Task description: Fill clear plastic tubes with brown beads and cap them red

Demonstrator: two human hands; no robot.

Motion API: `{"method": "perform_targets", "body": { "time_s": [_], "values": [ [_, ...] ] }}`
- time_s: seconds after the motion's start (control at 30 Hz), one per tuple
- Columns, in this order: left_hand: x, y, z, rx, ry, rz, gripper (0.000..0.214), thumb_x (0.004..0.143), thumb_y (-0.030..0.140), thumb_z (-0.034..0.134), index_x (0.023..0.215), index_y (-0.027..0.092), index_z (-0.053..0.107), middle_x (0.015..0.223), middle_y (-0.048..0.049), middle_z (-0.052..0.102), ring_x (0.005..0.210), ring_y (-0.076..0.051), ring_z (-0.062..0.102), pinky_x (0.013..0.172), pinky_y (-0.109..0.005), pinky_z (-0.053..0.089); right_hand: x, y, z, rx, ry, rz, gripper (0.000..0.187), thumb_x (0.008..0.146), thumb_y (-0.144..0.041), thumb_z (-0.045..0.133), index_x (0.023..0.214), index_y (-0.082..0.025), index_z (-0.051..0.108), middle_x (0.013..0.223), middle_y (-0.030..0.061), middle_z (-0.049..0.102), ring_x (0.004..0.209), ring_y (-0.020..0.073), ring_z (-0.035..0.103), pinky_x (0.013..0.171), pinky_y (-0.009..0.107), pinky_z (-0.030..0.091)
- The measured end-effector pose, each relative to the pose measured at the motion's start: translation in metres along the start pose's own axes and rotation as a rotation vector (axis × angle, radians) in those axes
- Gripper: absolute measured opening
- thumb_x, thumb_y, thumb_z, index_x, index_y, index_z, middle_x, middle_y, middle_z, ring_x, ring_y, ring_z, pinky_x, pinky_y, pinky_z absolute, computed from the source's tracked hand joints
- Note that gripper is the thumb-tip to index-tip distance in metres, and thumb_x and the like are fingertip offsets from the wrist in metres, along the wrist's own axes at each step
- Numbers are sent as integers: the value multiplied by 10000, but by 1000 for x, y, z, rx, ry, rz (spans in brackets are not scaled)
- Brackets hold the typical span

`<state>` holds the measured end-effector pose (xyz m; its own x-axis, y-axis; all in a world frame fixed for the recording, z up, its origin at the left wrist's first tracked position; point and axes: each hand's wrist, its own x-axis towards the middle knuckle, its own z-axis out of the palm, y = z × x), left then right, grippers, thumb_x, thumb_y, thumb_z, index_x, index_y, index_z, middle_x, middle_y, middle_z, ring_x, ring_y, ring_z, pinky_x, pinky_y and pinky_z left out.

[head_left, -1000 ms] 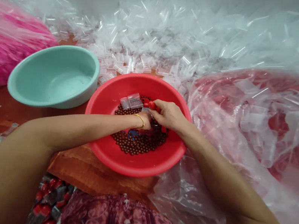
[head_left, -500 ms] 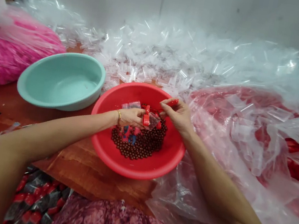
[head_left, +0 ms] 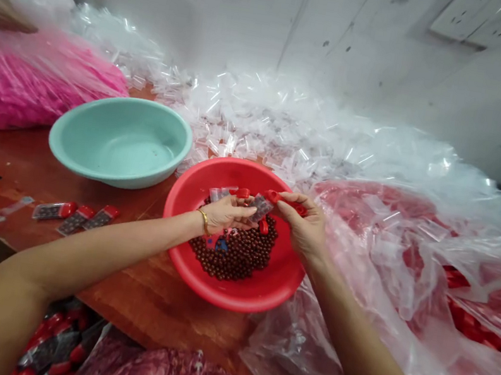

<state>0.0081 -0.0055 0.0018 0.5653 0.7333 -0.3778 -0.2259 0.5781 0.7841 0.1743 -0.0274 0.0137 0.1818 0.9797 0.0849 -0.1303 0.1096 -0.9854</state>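
Over a red basin (head_left: 227, 295), my left hand (head_left: 227, 214) pinches a small clear plastic container (head_left: 260, 207) filled with dark balls. My right hand (head_left: 308, 229) is closed on red caps, one red cap (head_left: 272, 196) at its fingertips beside the container's upper end. Whether that cap touches the container I cannot tell. Below both hands lies a heap of shiny brown balls (head_left: 234, 255) in the basin. Another clear container (head_left: 220, 194) and a red cap (head_left: 242, 192) show just behind my left fingers; whether they are held is unclear.
A pale green basin (head_left: 113, 174) stands left. Several capped containers (head_left: 75, 219) lie on the table, more (head_left: 54, 340) below its edge. Clear empty containers (head_left: 266, 120) pile along the wall. A pink-filled bag (head_left: 41, 88) and a person's arm (head_left: 2, 8) are far left; plastic bags (head_left: 388, 255) lie right.
My hands have come together, and the right hand's red cap is now beside the container held by my left. The view has shifted, showing several capped containers that my left arm hid.
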Motion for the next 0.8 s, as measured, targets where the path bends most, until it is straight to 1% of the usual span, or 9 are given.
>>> {"method": "perform_targets", "body": {
  "time_s": [0.07, 0.13, 0.27, 0.37, 0.43, 0.47, 0.53, 0.67, 0.8],
  "values": [
    [0, 0, -2, -38, -17, -2, 139, 845, 99, 523, 970, 152, 554, 748, 17, 645, 608, -67, 627, 711, -238, 486, -2, 3, 3, -66, -32, -24, 219, 575, -259, 748, 708, -194, 587, 782, -27, 653, 748, 101, 629, 729, 251, 524],
    [1, 0, -4, -52, -79, 3, 133, 831, 118, 552, 960, 149, 544, 740, 14, 641, 593, -70, 623, 660, -223, 491, -4, 4, 5, -101, -75, 10, 219, 566, -239, 732, 698, -194, 563, 710, -42, 618, 667, 78, 594, 665, 219, 503],
    [2, -2, -6, -9, -251, 10, 224, 768, 207, 649, 948, 134, 537, 762, -22, 651, 614, -106, 633, 587, -223, 493, -4, 1, 5, -63, -170, 224, 335, 539, -208, 682, 844, -191, 546, 702, -45, 599, 582, 71, 550, 525, 190, 445],
    [4, -3, -7, 38, -306, 7, 254, 764, 240, 649, 961, 134, 528, 799, -41, 661, 620, -116, 638, 577, -229, 495, -2, -6, 1, 29, -173, 409, 341, 500, -187, 610, 832, -177, 534, 595, -80, 513, 406, 23, 372, 352, 152, 254],
    [5, -3, -7, 53, -299, 5, 232, 774, 239, 632, 951, 135, 524, 796, -35, 659, 602, -108, 632, 571, -226, 491, 0, -10, -3, 57, -182, 466, 314, 503, -215, 588, 811, -175, 539, 501, -115, 393, 353, 6, 216, 325, 154, 122],
    [5, -3, -7, 59, -295, 1, 222, 778, 237, 623, 949, 137, 522, 793, -31, 657, 592, -103, 628, 573, -228, 490, 1, -13, -4, 31, -201, 462, 315, 515, -232, 594, 821, -174, 551, 472, -125, 345, 349, 7, 178, 330, 158, 101],
    [5, -3, -8, 76, -297, -8, 211, 780, 242, 615, 936, 137, 518, 776, -26, 656, 567, -93, 615, 573, -228, 484, 2, -16, -4, -102, -241, 375, 320, 539, -257, 625, 844, -171, 581, 455, -123, 350, 355, 14, 199, 342, 166, 139],
    [3, -3, -8, 128, -316, -23, 207, 771, 261, 623, 897, 135, 518, 732, -12, 647, 521, -80, 587, 555, -220, 463, 5, -16, 0, -372, -259, 131, 253, 532, -263, 655, 760, -160, 621, 641, -30, 591, 517, 65, 458, 478, 203, 358],
    [2, -2, -8, 147, -314, -21, 220, 762, 276, 632, 893, 138, 523, 742, -9, 645, 520, -74, 584, 563, -222, 459, 6, -8, 4, -434, -187, 39, 219, 560, -320, 636, 713, -166, 607, 650, -17, 595, 597, 101, 505, 586, 242, 409]
  ]
}}
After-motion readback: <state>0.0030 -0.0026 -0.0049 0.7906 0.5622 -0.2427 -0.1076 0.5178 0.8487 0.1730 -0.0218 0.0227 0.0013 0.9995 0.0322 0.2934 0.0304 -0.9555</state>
